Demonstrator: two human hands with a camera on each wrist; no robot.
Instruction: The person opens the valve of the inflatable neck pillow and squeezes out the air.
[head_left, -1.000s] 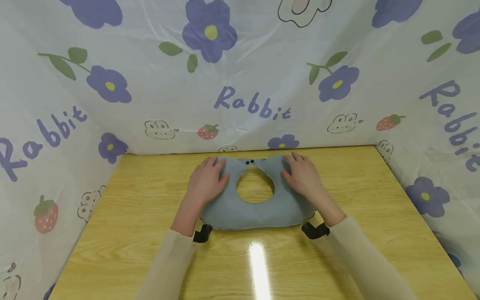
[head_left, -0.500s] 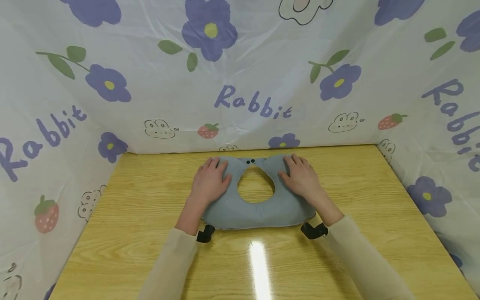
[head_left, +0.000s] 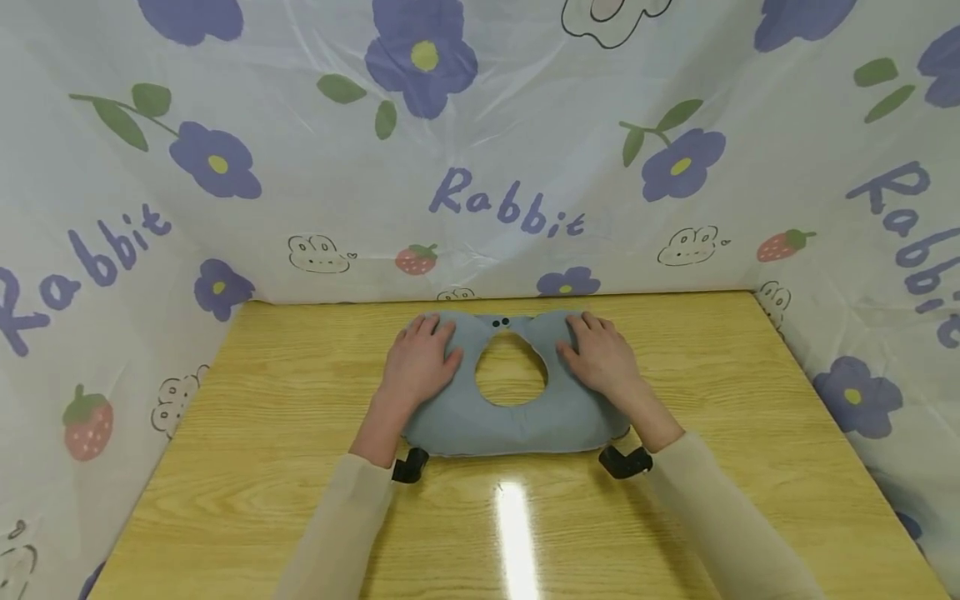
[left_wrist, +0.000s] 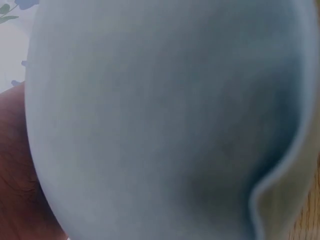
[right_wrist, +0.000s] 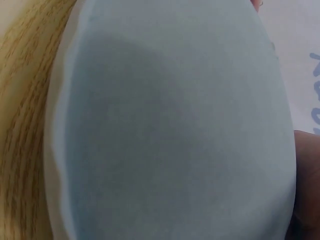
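A plump grey-blue U-shaped neck pillow (head_left: 513, 429) lies on the table, its two ends meeting at the far side by a pair of small black snaps (head_left: 500, 322). My left hand (head_left: 420, 362) rests on the pillow's left arm, fingers spread toward the far end and thumb toward the hole. On the right arm, my right hand (head_left: 600, 354) lies in much the same way. Bulging pillow fabric (left_wrist: 160, 120) with a seam fills the left wrist view. The right wrist view is likewise mostly pillow side (right_wrist: 175, 120), with part of the hand at the right edge.
The wood-grain table (head_left: 262, 500) reflects a bright strip of light in front of the pillow. A white curtain (head_left: 510, 142) printed with flowers, rabbits and strawberries stands behind and along both sides. Black wrist camera mounts (head_left: 626, 462) sit under both wrists.
Over the first half second my left hand shifts slightly to the right on the pillow. Since then both hands and the pillow stay almost still.
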